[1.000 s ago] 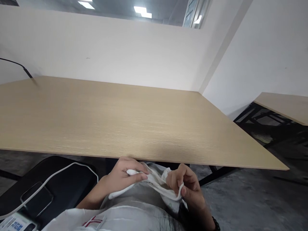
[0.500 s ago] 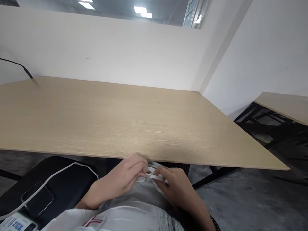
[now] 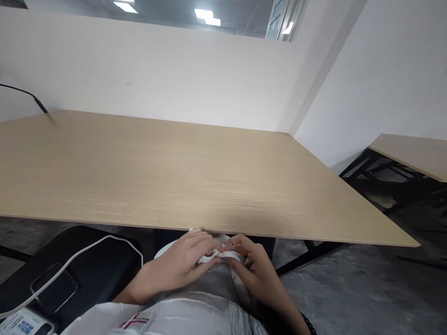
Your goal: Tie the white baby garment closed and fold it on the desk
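Observation:
Just in front of the table edge, both hands meet at a strip of white cloth [image 3: 233,255], which looks like the hem of a garment; its exact kind is hard to make out. My left hand [image 3: 186,258] has its fingers closed on the cloth from the left. From the right, my right hand [image 3: 256,267] pinches the same strip between thumb and fingers. The fingertips nearly touch and hide part of the strip. Below the hands lies a white shirt front [image 3: 188,311] with red lines on it.
The wooden table [image 3: 174,177] stands ahead, its near edge just beyond the hands. A black chair seat [image 3: 104,265] is at the left, crossed by a white cable [image 3: 70,265]. A white labelled device [image 3: 26,323] is at bottom left. Another table [image 3: 415,151] stands right.
My left hand has turned flatter, with its fingers and thumb reaching further right along the cloth. My right fingers have shifted slightly up, and the cloth strip is folded differently.

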Available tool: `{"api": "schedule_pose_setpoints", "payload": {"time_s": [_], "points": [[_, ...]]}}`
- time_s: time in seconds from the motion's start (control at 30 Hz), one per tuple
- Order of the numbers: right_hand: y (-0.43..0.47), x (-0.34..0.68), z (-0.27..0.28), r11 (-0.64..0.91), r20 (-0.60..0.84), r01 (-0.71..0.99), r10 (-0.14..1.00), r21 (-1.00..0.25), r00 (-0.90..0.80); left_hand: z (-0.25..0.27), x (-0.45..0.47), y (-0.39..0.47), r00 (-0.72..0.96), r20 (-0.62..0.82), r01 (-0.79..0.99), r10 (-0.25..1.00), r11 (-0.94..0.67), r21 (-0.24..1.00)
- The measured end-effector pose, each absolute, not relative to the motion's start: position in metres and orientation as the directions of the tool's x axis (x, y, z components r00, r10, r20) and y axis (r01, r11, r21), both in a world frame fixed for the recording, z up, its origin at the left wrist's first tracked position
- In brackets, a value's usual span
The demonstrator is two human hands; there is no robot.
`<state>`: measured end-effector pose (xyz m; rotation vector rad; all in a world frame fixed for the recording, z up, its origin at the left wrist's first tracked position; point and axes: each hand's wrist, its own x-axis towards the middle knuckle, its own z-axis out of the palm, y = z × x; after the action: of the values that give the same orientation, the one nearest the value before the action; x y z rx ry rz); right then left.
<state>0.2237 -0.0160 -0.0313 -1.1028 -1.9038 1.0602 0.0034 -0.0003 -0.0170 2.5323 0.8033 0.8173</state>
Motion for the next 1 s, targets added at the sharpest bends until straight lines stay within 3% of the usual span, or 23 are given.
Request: {"api": "schedule_pose_setpoints", "payload": {"time_s": [0.13, 0.33, 0.57, 0.7, 0.87, 1.0], "points": [[-0.016, 0.222, -0.033, 0.276, 0.143, 0.287, 0.902, -0.917, -0.408, -0.027, 0.006, 0.000, 0.604, 0.534, 0.379, 0.591, -0.803, 0.460], [-0.014, 0.230, -0.037, 0.331, 0.187, 0.323, 0.895, -0.887, -0.405, -0.028, 0.008, -0.001, 0.578, 0.522, 0.427, 0.627, -0.777, 0.462], [-0.008, 0.245, -0.036, 0.547, 0.227, 0.397, 0.754, -0.737, -0.617, -0.028, 0.009, 0.000, 0.664, 0.505, 0.391, 0.552, -0.831, 0.394], [-0.007, 0.244, -0.028, 0.562, 0.207, 0.330, 0.687, -0.758, -0.696, -0.030, 0.008, -0.001, 0.659, 0.507, 0.409, 0.556, -0.830, 0.379], [-0.006, 0.250, -0.020, 0.534, 0.186, 0.151, 0.525, -0.832, -0.830, -0.023, 0.001, 0.004, 0.715, 0.428, 0.331, 0.553, -0.807, 0.489], [0.000, 0.282, -0.023, 0.497, 0.286, 0.073, 0.607, -0.864, -0.742, -0.002, -0.024, 0.012, 0.744, 0.319, 0.309, 0.588, -0.725, 0.616]]}}
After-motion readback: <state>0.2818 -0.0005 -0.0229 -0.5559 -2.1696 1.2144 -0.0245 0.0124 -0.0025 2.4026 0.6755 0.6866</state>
